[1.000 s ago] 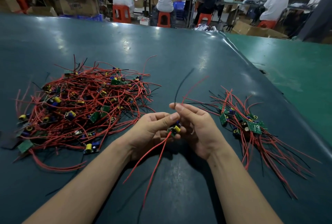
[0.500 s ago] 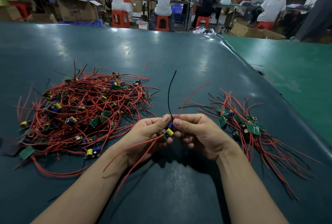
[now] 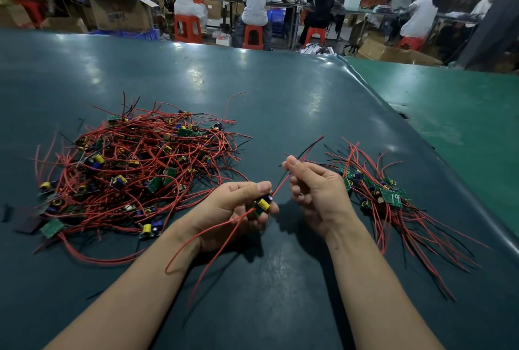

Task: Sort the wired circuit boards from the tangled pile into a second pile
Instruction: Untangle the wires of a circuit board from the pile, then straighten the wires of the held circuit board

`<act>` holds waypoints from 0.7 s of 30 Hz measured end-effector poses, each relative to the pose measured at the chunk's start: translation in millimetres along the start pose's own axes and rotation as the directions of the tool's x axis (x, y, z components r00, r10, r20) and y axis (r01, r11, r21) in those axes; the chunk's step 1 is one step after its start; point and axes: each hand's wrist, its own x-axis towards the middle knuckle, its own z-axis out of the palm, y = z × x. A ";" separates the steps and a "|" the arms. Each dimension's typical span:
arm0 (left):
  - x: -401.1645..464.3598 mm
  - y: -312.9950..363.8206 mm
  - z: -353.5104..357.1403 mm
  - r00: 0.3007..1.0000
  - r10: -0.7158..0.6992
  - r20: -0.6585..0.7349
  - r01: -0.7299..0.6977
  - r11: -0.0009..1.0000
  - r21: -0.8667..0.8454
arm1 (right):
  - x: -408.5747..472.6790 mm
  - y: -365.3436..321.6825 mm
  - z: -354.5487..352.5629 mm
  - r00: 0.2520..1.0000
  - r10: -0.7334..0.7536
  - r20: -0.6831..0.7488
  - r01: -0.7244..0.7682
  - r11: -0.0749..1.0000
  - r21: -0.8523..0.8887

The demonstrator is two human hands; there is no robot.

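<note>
Board (image 3: 262, 205) wires (image 3: 292, 171) run up-right between hands.

- Two bare forearms enter from the lower edge; no sleeves show.
- The left hand (image 3: 224, 209) and the right hand (image 3: 317, 195) wear no gloves.
- No rings, watch or bands show on fingers (image 3: 259, 187) or wrists.
- The visible thumbnails are short and unpainted.

Bare table (image 3: 280, 102) beyond, seemingly; piles (image 3: 134, 170) flanking.
</note>
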 end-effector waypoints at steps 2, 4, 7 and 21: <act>-0.1 0.3 1.0 1.000 -0.008 0.006 0.008 1.000 0.001 | 0.3 0.6 1.1 1.000 -0.011 -0.007 0.012 0.999 0.036; 0.6 0.6 1.4 1.000 -0.011 0.011 0.011 1.000 -0.003 | 1.0 1.6 1.9 1.000 -0.016 -0.013 0.016 0.998 0.055; -0.3 0.4 0.9 0.999 -0.017 0.032 0.017 1.000 -0.002 | 3.0 2.5 1.7 0.999 -0.017 -0.051 0.022 0.995 0.101; -9.7 -3.0 -3.6 0.980 -0.054 0.189 0.042 0.997 0.065 | 5.8 6.1 -2.5 0.995 0.057 -0.077 -0.034 0.961 0.275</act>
